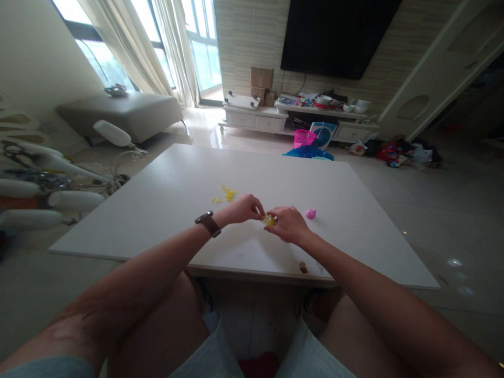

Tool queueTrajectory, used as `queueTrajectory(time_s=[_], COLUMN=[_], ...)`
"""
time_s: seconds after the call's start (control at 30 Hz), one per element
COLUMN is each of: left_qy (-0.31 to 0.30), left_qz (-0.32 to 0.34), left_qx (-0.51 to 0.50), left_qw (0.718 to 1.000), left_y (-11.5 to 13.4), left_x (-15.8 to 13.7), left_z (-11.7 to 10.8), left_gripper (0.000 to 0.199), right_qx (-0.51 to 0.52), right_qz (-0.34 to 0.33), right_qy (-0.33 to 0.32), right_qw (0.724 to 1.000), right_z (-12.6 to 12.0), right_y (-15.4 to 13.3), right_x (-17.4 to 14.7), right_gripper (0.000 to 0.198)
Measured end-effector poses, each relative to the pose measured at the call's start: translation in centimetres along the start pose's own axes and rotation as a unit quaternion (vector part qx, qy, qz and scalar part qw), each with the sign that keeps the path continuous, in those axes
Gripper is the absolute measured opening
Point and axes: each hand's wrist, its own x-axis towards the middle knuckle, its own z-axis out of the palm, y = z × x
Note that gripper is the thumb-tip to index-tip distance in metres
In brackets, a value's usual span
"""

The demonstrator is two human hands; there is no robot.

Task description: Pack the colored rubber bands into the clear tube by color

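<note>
My right hand [289, 224] is closed around a small clear container [270, 220] with yellow bits in it, held over the white table [157, 199]. At the container's left side is my left hand [249, 207], wearing a brown-strapped watch, its fingertips pinched together. Whether a yellow bit sits between those fingertips is too small to tell. Small yellow pieces [229, 195] lie in a loose pile beyond my left wrist. To the right of my right hand rests a round pink object [311, 213]. A little brown and yellow figure [303, 267] lies near the table's front edge.
A faint clear piece [319, 268] lies beside my right forearm. White lamp arms [79, 199] stand along the table's left side. Past the far edge are a pink basket [304, 138], a blue item [309, 152] and a cluttered TV cabinet [271, 122].
</note>
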Motion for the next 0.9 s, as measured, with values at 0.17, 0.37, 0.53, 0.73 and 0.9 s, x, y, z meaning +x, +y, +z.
queueTrajectory(time_s=[0.17, 0.37, 0.53, 0.73, 0.9], left_qy=[0.017, 0.032, 0.030, 0.013, 0.022], left_qz=[-0.024, -0.059, -0.024, 0.005, -0.020], left_qx=[-0.055, -0.098, -0.062, -0.063, -0.098], left_qw=[0.998, 0.993, 0.997, 0.998, 0.995], left_y=[-0.26, 0.35, 0.06, -0.19, 0.27], left_x=[0.20, 0.06, 0.10, 0.09, -0.01], left_z=[0.69, 0.74, 0.53, 0.25, 0.21], left_gripper=[0.014, 0.012, 0.014, 0.015, 0.015], right_qx=[0.000, 0.005, 0.003, 0.009, 0.013], right_qz=[-0.003, -0.003, 0.003, 0.014, 0.014], right_qy=[0.005, 0.010, 0.006, -0.008, -0.003], right_qw=[1.000, 1.000, 1.000, 1.000, 1.000], right_z=[0.00, 0.14, -0.10, -0.27, -0.18], right_y=[0.02, 0.04, -0.07, 0.02, 0.04], right_x=[-0.10, -0.14, -0.12, -0.05, -0.06], right_gripper=[0.030, 0.030, 0.029, 0.033, 0.032])
